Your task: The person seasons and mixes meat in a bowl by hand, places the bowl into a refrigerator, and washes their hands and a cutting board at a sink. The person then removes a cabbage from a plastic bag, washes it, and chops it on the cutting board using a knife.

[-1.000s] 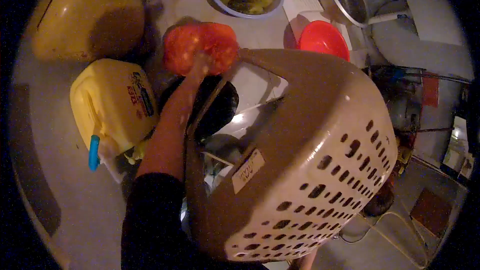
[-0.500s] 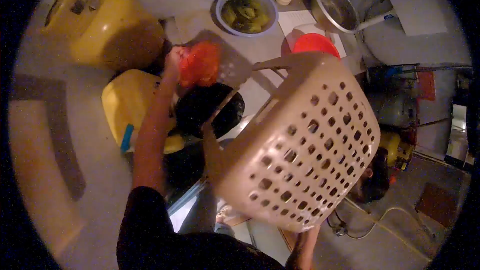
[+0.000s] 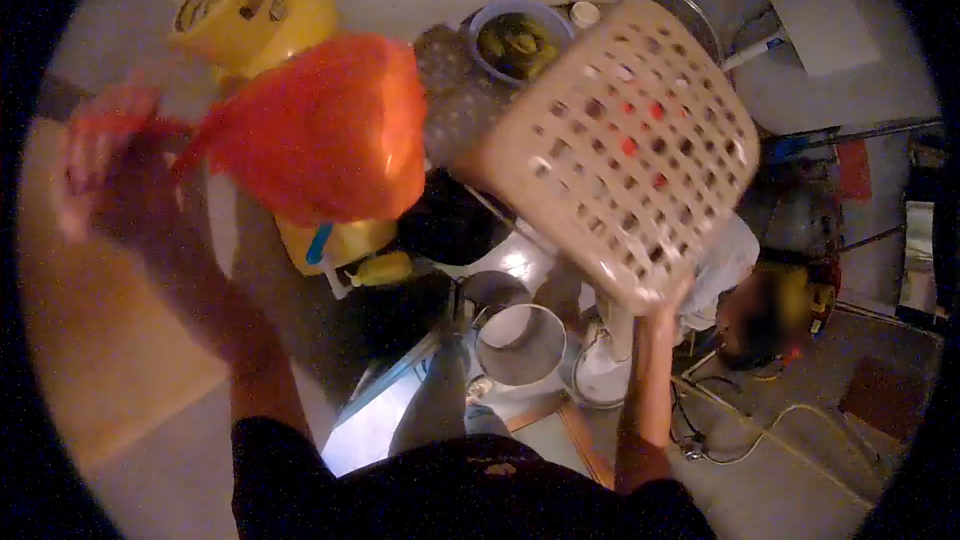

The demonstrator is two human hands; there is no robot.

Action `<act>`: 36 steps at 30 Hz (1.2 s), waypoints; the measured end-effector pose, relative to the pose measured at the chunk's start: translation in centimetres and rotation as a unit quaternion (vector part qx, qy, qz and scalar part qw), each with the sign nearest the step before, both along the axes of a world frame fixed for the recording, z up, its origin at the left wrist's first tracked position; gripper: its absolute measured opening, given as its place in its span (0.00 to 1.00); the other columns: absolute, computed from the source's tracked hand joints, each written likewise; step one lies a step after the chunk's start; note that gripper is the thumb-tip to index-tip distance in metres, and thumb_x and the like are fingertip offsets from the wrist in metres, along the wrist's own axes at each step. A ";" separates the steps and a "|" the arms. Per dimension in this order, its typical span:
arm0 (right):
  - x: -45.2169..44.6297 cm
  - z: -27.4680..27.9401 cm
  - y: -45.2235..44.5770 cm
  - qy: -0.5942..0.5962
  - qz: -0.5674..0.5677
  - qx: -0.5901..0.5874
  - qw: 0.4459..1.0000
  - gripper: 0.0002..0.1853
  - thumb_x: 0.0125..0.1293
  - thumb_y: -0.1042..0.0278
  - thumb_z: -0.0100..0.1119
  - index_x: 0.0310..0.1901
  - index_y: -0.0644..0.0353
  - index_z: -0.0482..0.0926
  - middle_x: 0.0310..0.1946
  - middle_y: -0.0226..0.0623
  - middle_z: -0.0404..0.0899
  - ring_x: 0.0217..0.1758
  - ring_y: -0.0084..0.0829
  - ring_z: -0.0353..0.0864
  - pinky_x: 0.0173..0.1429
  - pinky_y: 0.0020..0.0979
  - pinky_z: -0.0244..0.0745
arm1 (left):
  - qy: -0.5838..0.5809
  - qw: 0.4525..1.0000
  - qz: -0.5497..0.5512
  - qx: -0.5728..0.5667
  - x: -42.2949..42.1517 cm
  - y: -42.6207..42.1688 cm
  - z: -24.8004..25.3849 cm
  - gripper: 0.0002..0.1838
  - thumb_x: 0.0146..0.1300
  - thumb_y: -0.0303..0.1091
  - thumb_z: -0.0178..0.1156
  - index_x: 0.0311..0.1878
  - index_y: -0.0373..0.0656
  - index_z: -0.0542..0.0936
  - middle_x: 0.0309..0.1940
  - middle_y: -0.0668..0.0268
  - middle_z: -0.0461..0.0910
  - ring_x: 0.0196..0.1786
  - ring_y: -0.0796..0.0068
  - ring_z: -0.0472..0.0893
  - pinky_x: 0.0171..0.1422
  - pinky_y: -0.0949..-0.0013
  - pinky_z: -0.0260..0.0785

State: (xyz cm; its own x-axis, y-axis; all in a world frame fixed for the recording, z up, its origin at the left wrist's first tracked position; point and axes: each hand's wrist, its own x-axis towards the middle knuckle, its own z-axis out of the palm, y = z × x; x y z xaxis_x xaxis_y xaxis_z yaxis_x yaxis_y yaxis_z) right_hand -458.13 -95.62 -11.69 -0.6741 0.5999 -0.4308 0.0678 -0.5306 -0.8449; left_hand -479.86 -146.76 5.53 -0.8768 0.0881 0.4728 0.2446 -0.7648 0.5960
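Note:
My left hand (image 3: 105,155), smeared by motion, is at the far left with its fingers closed on the gathered end of an orange-red plastic bag (image 3: 330,130). The bag bulges out to the right, above a yellow container (image 3: 370,240). What it contains is hidden. My right hand (image 3: 665,302) grips the lower edge of a beige plastic basket (image 3: 640,150) with a perforated bottom. The basket is tilted, its bottom towards me, so its inside is hidden. Red patches show through the holes.
A yellow gas cylinder (image 3: 275,15) stands at the back left. A bluish bowl of green pieces (image 3: 515,40) and a small white lid (image 3: 585,14) lie behind the basket. Metal pots (image 3: 520,345) stand below. A person (image 3: 755,315) is at the right, near a cable (image 3: 770,430) on the floor.
My left hand has swung left and towards me with the bag, which now looks larger. The basket has moved up and away, uncovering the pots.

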 end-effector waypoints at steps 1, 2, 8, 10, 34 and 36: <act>-2.4 0.5 -1.6 0.086 0.050 -0.102 0.990 0.28 0.64 0.46 0.44 0.62 0.52 0.61 0.56 0.36 0.67 0.56 0.45 0.70 0.53 0.52 0.71 | 0.003 0.999 0.028 -0.030 1.5 -0.7 2.4 0.15 0.59 0.36 0.47 0.16 0.52 0.65 0.17 0.72 0.64 0.26 0.73 0.65 0.48 0.67 0.61; -4.8 -2.3 -1.6 0.098 0.070 -0.043 0.992 0.27 0.65 0.45 0.42 0.60 0.52 0.62 0.55 0.37 0.68 0.54 0.46 0.71 0.52 0.53 0.71 | 0.008 0.997 0.055 -0.062 2.9 -1.3 4.5 0.16 0.60 0.36 0.46 0.15 0.53 0.61 0.16 0.73 0.62 0.27 0.74 0.64 0.46 0.68 0.58; -20.5 -5.2 -4.2 0.041 0.251 -0.169 0.952 0.26 0.66 0.49 0.40 0.58 0.59 0.67 0.54 0.39 0.72 0.54 0.38 0.73 0.57 0.40 0.69 | -0.100 0.990 0.046 -0.091 8.0 4.1 7.4 0.16 0.62 0.36 0.45 0.17 0.52 0.62 0.15 0.72 0.60 0.25 0.75 0.62 0.35 0.69 0.55; -23.8 -9.1 -4.3 0.007 0.304 -0.175 0.936 0.26 0.66 0.51 0.41 0.58 0.61 0.68 0.53 0.39 0.72 0.53 0.37 0.73 0.57 0.38 0.69 | -0.153 0.981 0.086 -0.080 9.2 4.5 7.0 0.16 0.61 0.38 0.46 0.17 0.52 0.62 0.15 0.72 0.60 0.25 0.75 0.61 0.34 0.69 0.54; -4.5 -21.8 5.4 -0.192 0.346 0.551 0.734 0.27 0.66 0.51 0.45 0.56 0.68 0.68 0.50 0.52 0.73 0.54 0.44 0.73 0.58 0.35 0.66 | -0.014 0.964 0.175 -0.199 21.6 7.8 9.6 0.16 0.56 0.43 0.46 0.16 0.52 0.60 0.14 0.73 0.58 0.22 0.77 0.60 0.28 0.68 0.49; 9.6 -24.1 8.3 -0.320 0.412 0.524 0.674 0.26 0.65 0.52 0.46 0.53 0.67 0.69 0.48 0.51 0.74 0.51 0.43 0.73 0.56 0.35 0.67 | -0.014 0.965 0.168 -0.203 21.0 8.6 10.5 0.16 0.56 0.43 0.46 0.15 0.52 0.60 0.14 0.73 0.58 0.22 0.77 0.60 0.28 0.68 0.49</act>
State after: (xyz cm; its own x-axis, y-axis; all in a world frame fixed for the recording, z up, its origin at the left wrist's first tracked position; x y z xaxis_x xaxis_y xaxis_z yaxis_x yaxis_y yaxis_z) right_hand -448.54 -87.30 -35.75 -0.8415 0.3371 -0.4222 0.5031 0.7738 -0.3848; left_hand -458.82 -138.16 16.07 -0.9001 -0.0315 0.4346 0.4176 -0.3473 0.8396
